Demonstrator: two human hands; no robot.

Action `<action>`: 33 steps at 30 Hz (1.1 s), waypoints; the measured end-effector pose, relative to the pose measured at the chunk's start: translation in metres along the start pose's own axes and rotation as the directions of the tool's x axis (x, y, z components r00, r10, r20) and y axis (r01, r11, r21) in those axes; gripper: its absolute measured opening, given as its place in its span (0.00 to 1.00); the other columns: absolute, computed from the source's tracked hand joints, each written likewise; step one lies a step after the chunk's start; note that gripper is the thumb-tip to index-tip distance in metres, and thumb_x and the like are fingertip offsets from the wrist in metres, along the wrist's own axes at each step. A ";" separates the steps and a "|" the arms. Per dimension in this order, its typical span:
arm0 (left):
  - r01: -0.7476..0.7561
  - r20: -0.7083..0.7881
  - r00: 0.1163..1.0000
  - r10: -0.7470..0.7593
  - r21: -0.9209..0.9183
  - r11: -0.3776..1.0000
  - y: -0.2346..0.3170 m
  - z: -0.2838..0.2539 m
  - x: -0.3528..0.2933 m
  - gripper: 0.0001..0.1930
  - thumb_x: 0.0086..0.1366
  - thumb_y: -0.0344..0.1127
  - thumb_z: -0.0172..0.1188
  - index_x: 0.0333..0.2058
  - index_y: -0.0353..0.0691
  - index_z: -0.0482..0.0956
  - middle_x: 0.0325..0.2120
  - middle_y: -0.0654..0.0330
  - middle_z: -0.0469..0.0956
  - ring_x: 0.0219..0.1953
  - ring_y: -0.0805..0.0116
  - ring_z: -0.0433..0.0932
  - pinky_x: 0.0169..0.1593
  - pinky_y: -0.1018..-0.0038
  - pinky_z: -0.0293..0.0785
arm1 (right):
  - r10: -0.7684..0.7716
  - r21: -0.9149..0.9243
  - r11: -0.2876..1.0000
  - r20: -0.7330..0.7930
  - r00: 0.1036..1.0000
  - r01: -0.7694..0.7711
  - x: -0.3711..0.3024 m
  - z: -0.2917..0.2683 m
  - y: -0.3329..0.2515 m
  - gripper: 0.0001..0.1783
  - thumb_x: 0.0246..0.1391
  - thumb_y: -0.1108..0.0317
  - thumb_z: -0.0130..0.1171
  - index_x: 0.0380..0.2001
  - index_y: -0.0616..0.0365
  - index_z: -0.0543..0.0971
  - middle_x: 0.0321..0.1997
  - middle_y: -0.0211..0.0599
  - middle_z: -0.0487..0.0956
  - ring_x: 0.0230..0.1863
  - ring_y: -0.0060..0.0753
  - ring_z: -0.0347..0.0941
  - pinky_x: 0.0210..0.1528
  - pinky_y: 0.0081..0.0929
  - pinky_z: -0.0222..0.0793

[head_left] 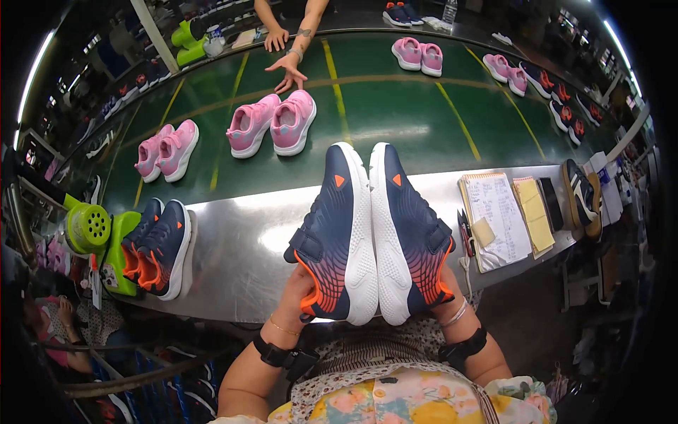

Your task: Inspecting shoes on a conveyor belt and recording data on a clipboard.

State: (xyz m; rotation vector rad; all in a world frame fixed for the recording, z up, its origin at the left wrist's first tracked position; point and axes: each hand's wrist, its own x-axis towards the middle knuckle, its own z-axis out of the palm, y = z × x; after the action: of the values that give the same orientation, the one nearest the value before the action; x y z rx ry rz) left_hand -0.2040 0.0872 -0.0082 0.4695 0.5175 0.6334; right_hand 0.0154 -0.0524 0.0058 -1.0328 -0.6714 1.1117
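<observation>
A pair of navy sneakers with orange collars and white soles is held up in front of me, soles facing each other and toes pointing away. My left hand point(299, 288) grips the left sneaker point(332, 219) at its heel opening, the fingers mostly hidden by the shoe. At the heel of the right sneaker point(413, 219), my right hand point(449, 302) is closed in the same way, also largely hidden. The two white soles run side by side and seem to touch near the heels.
Beneath the sneakers lies a metal ledge point(240, 233), bordering a green conveyor belt point(381, 141). Another navy pair point(166, 247) stands left by a green device point(90, 227). Pink shoes point(293, 124) ride the belt near another person's hand point(288, 69). A notebook point(494, 219) and scissors point(465, 230) lie right.
</observation>
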 end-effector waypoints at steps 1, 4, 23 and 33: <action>-0.006 0.002 1.000 0.006 0.003 1.000 0.003 -0.002 0.000 0.22 0.61 0.23 0.50 0.55 0.35 0.64 0.48 0.54 0.73 0.47 0.64 0.76 0.51 0.70 0.74 | -0.004 0.001 1.000 0.005 1.000 0.004 -0.001 -0.001 0.001 0.22 0.63 0.64 0.42 0.57 0.62 0.63 0.55 0.38 0.71 0.53 0.31 0.69 0.57 0.27 0.64; 0.005 0.093 0.996 -0.014 0.099 0.995 0.016 -0.004 -0.001 0.22 0.60 0.23 0.50 0.55 0.34 0.64 0.49 0.54 0.72 0.48 0.64 0.74 0.52 0.70 0.73 | 0.093 0.224 0.970 -0.006 0.996 -0.090 0.001 -0.005 -0.002 0.21 0.63 0.64 0.41 0.57 0.62 0.63 0.56 0.38 0.70 0.54 0.32 0.68 0.58 0.29 0.64; -0.737 0.591 0.653 0.474 0.639 0.219 0.030 0.008 -0.004 0.38 0.46 0.20 0.61 0.58 0.52 0.64 0.66 0.49 0.44 0.65 0.52 0.52 0.64 0.61 0.54 | -0.467 -0.413 0.764 0.176 0.867 0.495 0.010 -0.004 -0.014 0.42 0.36 0.78 0.64 0.58 0.44 0.61 0.69 0.47 0.44 0.68 0.45 0.48 0.66 0.38 0.48; -0.686 0.566 0.621 0.542 0.727 0.026 0.033 0.004 -0.011 0.34 0.45 0.23 0.63 0.55 0.50 0.69 0.64 0.44 0.45 0.64 0.45 0.52 0.63 0.59 0.53 | -0.580 -0.753 0.381 0.257 0.773 0.537 0.002 0.010 -0.035 0.40 0.37 0.74 0.67 0.56 0.40 0.64 0.66 0.50 0.49 0.66 0.52 0.51 0.63 0.44 0.52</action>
State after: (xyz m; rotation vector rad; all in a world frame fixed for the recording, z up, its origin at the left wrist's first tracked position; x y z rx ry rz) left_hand -0.2233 0.1027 0.0159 1.9710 0.4804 1.1387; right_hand 0.0213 -0.0507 0.0415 -1.4143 -1.4435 0.0949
